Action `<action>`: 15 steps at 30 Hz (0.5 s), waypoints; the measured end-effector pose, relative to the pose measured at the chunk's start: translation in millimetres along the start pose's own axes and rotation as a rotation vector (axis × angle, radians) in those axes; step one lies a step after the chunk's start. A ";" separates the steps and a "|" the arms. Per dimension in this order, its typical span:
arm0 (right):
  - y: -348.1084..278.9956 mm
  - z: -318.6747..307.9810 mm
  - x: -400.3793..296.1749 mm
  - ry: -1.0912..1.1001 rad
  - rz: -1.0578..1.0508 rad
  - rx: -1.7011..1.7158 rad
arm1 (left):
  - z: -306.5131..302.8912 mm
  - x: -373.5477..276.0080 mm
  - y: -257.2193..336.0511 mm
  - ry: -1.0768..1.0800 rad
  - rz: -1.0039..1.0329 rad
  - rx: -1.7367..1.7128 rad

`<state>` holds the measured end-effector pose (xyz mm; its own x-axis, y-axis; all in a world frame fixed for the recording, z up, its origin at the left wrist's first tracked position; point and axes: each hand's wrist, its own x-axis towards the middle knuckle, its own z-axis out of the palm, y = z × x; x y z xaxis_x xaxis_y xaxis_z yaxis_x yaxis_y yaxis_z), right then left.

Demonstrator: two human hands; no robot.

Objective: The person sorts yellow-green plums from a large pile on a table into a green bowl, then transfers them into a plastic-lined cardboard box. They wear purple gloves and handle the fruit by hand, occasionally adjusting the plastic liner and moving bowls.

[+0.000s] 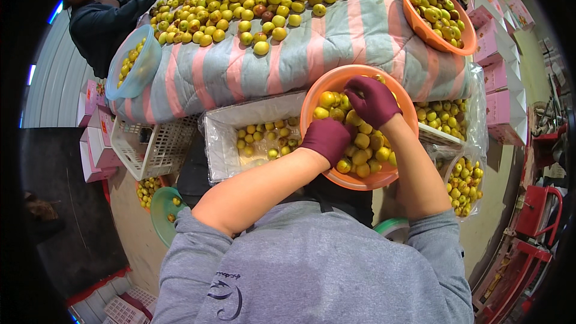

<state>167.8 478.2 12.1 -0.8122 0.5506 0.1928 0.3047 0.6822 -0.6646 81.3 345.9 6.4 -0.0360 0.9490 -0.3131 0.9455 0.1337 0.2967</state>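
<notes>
An orange plastic basin (317, 85) filled with yellow-green jujubes (361, 157) sits in front of me, over the right end of a plastic-lined white box (220, 144). Both my hands wear maroon gloves. My left hand (329, 140) reaches down onto the fruit at the basin's left side, its fingers hidden beneath it. Above the far part of the same basin, my right hand (372, 100) has its fingers curled inward. Whether either hand holds a jujube is not visible. More jujubes (257, 134) lie loose in the box.
Beyond stands a table covered by a striped quilt (288, 63), heaped with jujubes (252, 0). A blue basin (155, 54) and another orange basin (470, 40) rest at its edge. A person (105, 18) works at far left. White crate (148, 144), green bowl (159, 216) and pink cartons (504, 112) flank me.
</notes>
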 end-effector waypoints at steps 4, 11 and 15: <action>13.8 5.1 11.8 0.152 0.311 0.622 | -15.5 -8.1 -7.7 0.108 0.079 -0.190; -49.5 3.4 -37.6 0.459 0.188 0.855 | -28.7 -49.7 -44.1 -0.052 -0.143 -2.289; -95.4 27.6 -46.0 0.089 -0.222 0.144 | -11.4 -60.3 -35.6 -0.005 -0.033 -2.650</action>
<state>162.4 374.5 46.8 -0.8021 0.4401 0.4037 0.0452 0.7188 -0.6938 46.1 287.1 25.0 -0.0301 0.9415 -0.3357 -0.9865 0.0261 0.1614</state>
